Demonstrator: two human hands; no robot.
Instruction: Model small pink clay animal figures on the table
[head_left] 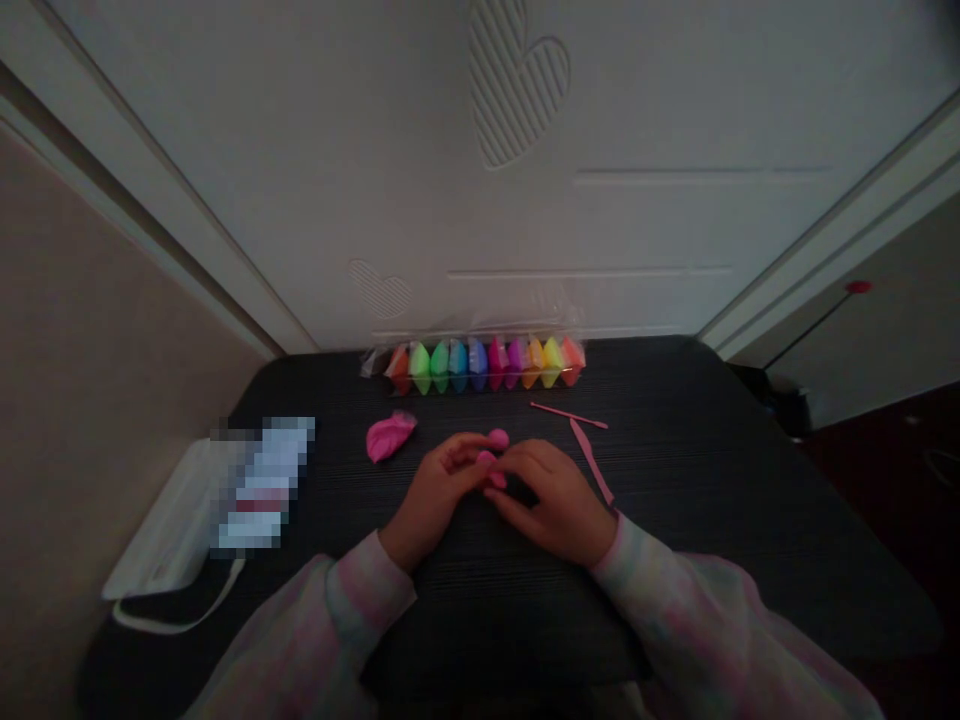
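Over the middle of the dark table, my left hand (pixel 440 487) and my right hand (pixel 553 497) meet at the fingertips around small pieces of pink modelling clay (pixel 486 458). My left fingers are closed on the clay, and my right thumb and fingers pinch it from the other side. A round pink ball (pixel 498 438) shows just beyond the fingertips; whether it joins the other pieces I cannot tell. To the left lies a pink clay packet (pixel 391 436). Right of my hands are a thin pink stick tool (pixel 568 415) and a pink clay knife (pixel 592 461).
A clear tray of several coloured clay packs (pixel 478 366) stands at the table's back edge, against a white panel (pixel 645 230) with heart patterns. At left, a blurred-out phone (pixel 266 485) with a cable (pixel 176 628) lies beside a white box-like object (pixel 169 530).
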